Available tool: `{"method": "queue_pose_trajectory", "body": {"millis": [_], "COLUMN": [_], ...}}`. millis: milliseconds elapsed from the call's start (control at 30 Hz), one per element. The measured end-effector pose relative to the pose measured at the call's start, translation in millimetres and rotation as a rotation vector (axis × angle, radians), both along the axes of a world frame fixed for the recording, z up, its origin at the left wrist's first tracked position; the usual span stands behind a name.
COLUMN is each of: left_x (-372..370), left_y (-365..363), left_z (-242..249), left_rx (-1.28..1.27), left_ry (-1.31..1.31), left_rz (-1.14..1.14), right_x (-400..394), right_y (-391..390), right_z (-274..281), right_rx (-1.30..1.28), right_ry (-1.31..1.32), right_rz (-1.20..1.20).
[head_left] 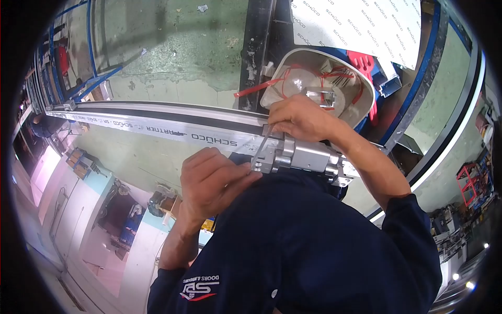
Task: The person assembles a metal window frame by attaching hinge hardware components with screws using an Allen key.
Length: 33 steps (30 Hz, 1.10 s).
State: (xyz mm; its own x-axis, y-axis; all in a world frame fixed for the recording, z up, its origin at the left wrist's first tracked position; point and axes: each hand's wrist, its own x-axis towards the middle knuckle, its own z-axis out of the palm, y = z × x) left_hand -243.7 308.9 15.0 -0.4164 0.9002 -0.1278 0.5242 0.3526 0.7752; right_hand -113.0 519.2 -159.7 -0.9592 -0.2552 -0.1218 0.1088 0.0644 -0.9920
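Observation:
A long aluminium profile (157, 125) with printed protective film runs across the view, and a silver metal hinge (312, 156) lies along its near side. My right hand (306, 119) is closed over the profile, pinching the upper end of a thin metal hex key (262, 145). The key slants down to the hinge's left end, by the screws. At that same end my left hand (212, 175) has thumb and forefinger pressed together, close to the key's lower tip. What sits between those fingertips is hidden.
Beyond my right hand stands a pale plastic tub (368, 97) with red strips and metal parts inside. A white printed sheet (361, 26) and red gloves (362, 62) lie behind it. Blue metal frames (94, 83) stand at the far left, and a white workbench (78, 209) at the lower left.

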Motion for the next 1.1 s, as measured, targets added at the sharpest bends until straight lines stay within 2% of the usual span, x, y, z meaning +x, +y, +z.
{"method": "queue_pose_trajectory", "body": {"millis": [167,300,400,500,633,733,867,967,1067,1100], "left_x": [0.0,20.6,29.2,18.4,-1.8,-8.5,-6.0,1.5,-6.1,-9.1], "left_y": [0.3,5.0,7.0,10.9,10.8,-9.8,-25.8,-27.2,-29.6,-33.8], "left_z": [3.5,11.2,9.2,6.2,-2.2,-19.6,-13.5,-7.9,-6.1,-6.7], "left_rx": [-0.012,0.005,0.017,-0.002,-0.122,-0.168,-0.154,-0.160,-0.307,-0.353], "left_ry": [0.030,0.076,0.077,0.125,0.053,-0.172,-0.098,-0.068,-0.163,-0.296], "left_rz": [-0.027,-0.149,-0.151,-0.030,0.138,0.529,0.403,0.431,0.476,0.545], "right_x": [0.4,-2.2,-2.6,0.9,2.2,1.7,-8.2,-14.9,-15.4,-16.1], "right_y": [-1.9,1.4,-2.4,-4.9,-2.1,-2.0,1.7,3.0,6.1,6.0], "right_z": [-0.1,3.4,-3.6,-10.8,-5.2,-0.9,-5.8,-1.2,4.9,8.4], "right_rx": [0.071,0.130,0.037,-0.036,0.045,0.090,0.071,0.117,0.158,0.159], "right_ry": [0.005,0.017,0.005,-0.015,-0.071,-0.094,-0.087,-0.065,-0.049,-0.051], "right_rz": [0.039,0.097,0.055,0.021,0.034,0.065,0.155,0.197,0.153,0.130]}}
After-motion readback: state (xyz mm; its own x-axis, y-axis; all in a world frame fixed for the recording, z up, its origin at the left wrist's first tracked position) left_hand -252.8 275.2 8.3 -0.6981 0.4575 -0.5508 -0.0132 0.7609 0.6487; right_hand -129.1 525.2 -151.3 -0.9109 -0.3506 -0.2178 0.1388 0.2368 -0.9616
